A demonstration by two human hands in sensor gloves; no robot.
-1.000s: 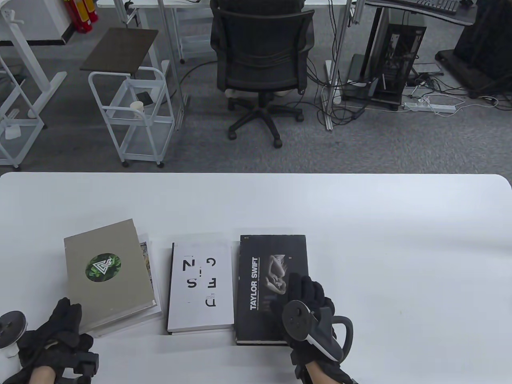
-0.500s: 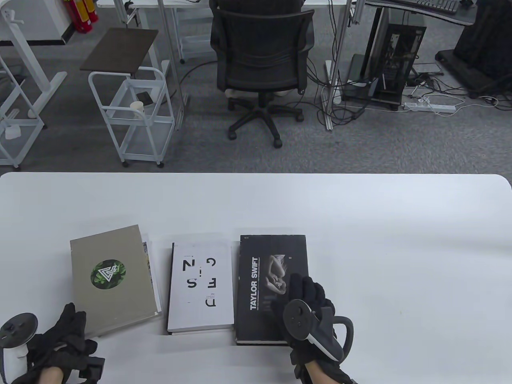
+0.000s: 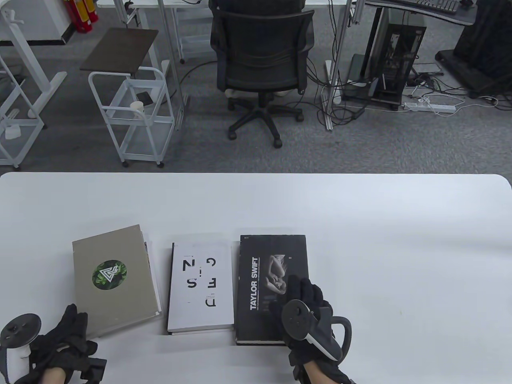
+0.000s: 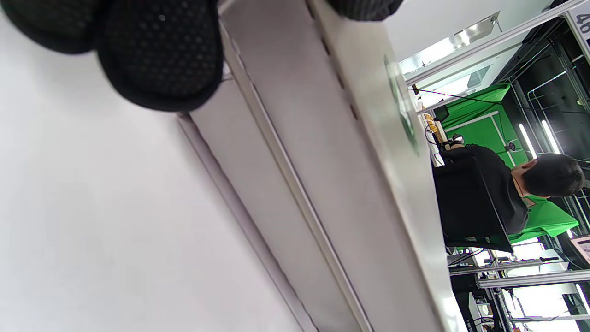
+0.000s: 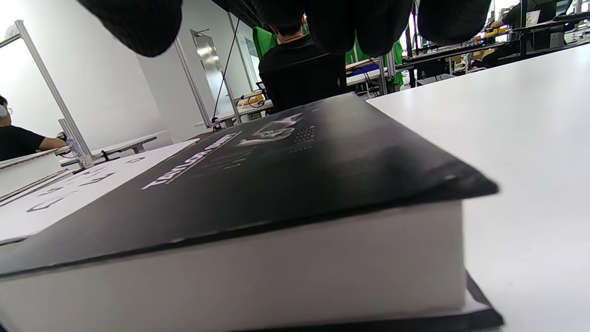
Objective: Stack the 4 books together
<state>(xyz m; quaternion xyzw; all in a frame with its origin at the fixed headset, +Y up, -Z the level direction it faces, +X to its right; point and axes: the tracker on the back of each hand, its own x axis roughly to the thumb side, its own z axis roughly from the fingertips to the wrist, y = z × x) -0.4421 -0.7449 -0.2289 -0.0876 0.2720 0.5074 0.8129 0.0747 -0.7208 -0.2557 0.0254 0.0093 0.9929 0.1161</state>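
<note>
Shifted and squared up over the past second, the grey book now lies nearly in line with the book beneath it, of which only a thin strip shows along the right side; the right hand has stayed put. Both volumes sit at the left of the white counter. The left hand is at the grey book's near corner, and in the left wrist view its fingertips hang at the stacked edges; whether that grip holds the book or only touches it cannot be told. Just right of the pair lies the white book, and touching its right side the black Taylor Swift book. The right hand rests flat on the black cover's near right part, fingers spread over it, gripping nothing. Beyond the counter stands an office chair.
</note>
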